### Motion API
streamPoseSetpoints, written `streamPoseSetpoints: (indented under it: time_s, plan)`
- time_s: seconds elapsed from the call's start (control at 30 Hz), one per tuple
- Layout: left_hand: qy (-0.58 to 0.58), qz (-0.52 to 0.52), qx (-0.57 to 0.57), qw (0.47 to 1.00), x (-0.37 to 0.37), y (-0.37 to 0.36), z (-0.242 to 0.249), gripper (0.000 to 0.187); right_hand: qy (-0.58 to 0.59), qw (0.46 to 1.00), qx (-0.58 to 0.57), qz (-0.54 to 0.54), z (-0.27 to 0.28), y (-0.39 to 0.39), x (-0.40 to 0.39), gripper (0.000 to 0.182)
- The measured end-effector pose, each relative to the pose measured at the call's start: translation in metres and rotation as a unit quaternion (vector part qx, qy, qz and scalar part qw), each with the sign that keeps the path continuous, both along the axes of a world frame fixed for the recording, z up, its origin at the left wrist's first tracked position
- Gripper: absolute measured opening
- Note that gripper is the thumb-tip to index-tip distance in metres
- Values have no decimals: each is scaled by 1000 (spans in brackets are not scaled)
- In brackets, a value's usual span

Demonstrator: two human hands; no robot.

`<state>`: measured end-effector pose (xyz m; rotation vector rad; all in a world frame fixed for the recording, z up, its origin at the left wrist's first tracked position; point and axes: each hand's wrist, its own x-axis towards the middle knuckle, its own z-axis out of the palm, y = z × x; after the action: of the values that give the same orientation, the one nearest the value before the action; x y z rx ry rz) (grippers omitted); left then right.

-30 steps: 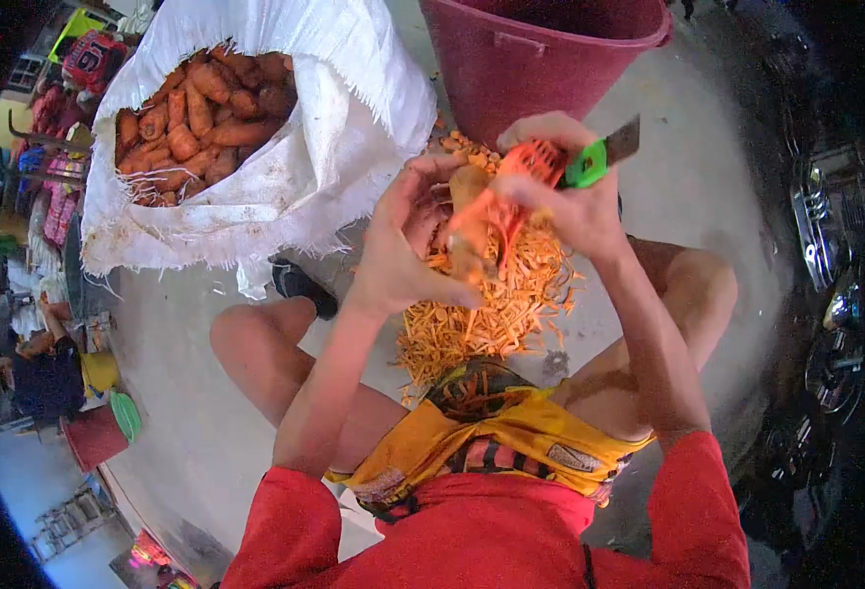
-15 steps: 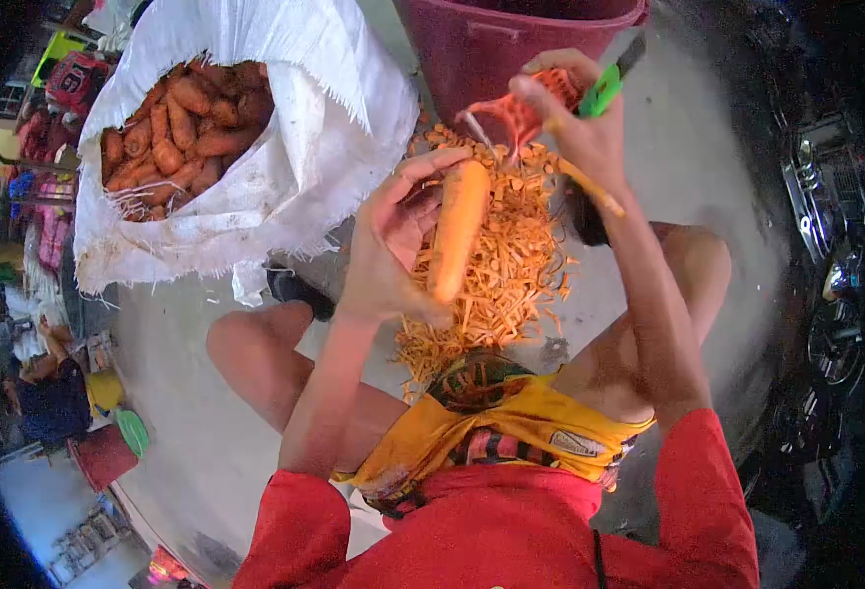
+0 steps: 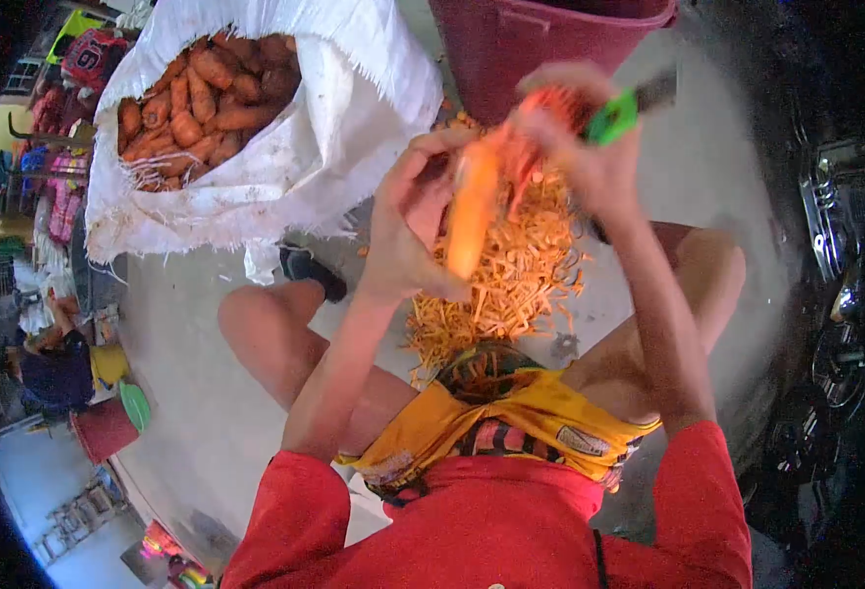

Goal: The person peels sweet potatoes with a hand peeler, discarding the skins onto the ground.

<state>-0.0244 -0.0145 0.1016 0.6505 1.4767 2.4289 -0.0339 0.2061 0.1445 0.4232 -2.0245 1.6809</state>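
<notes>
A peeled orange carrot [image 3: 471, 216] stands lengthwise in my left hand [image 3: 408, 221], its fingers and thumb closed around the ends and left side. My right hand [image 3: 597, 162] is closed around a red peeler [image 3: 526, 147], smeared by motion, at the carrot's upper right side. Whether its blade touches the carrot is hard to tell. A knife [image 3: 613, 118] with a green handle and dark blade also sticks out of my right hand, pointing up and right. Below both hands a heap of carrot peelings [image 3: 521, 280] lies on the floor between my legs.
At the upper left, a white woven sack [image 3: 354, 147] gapes over several unpeeled carrots [image 3: 202, 98]. A dark red bin [image 3: 540, 49] stands behind the peelings. Motorcycle parts [image 3: 825, 216] line the right edge. Another person [image 3: 54, 368] is at the far left.
My right hand has brought the peeler down and left to the carrot's side. The long strip of peel hanging by my right wrist no longer shows. The view has shifted slightly.
</notes>
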Motion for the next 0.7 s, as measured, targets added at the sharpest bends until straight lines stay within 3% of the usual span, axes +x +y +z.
streamPoseSetpoints:
  time_s: [0.07, 0.13, 0.17, 0.27, 0.3, 0.33, 0.37, 0.43, 0.47, 0.6, 0.63, 0.7]
  plan:
    - [54, -69, 13, 996, 3, 0, 11, 135, -7, 998, -32, -55, -8, 15, -17, 24]
    - [11, -74, 30, 997, 3, 6, 22, 130, -55, 989, -93, -102, 3, 16, -20, 23]
    - [-19, -52, 13, 998, -1, 7, 19, 129, -46, 995, -90, -13, 7, 13, -7, 24]
    - [-37, -9, -3, 999, -7, 4, 5, 125, 39, 998, 10, 47, 6, -9, 12, 24]
    - [6, -32, 4, 999, -5, 1, 4, 125, 50, 998, 22, 34, -1, 0, 2, 25]
    - [46, -57, 14, 997, -2, -2, 3, 124, -43, 998, -44, -5, -7, 7, -5, 26]
    - [35, -105, -10, 994, -7, -6, 7, 126, -56, 997, -46, -29, -11, 20, -17, 27]
    - [-11, -80, 5, 997, 2, 4, 18, 128, -63, 996, -43, -53, -2, 24, -19, 27]
    - [-55, -52, 16, 997, 1, 6, 23, 130, -41, 998, -34, -35, -2, 19, -12, 27]
    - [5, -50, -25, 998, -7, -1, 6, 129, 38, 997, -3, 65, 6, -5, 8, 26]
    - [66, -38, -35, 996, -4, -4, 6, 128, 41, 999, 17, -1, -2, 5, -4, 27]
    - [26, -67, -15, 997, 3, -4, 11, 128, -23, 999, -21, -37, -6, 24, -21, 28]
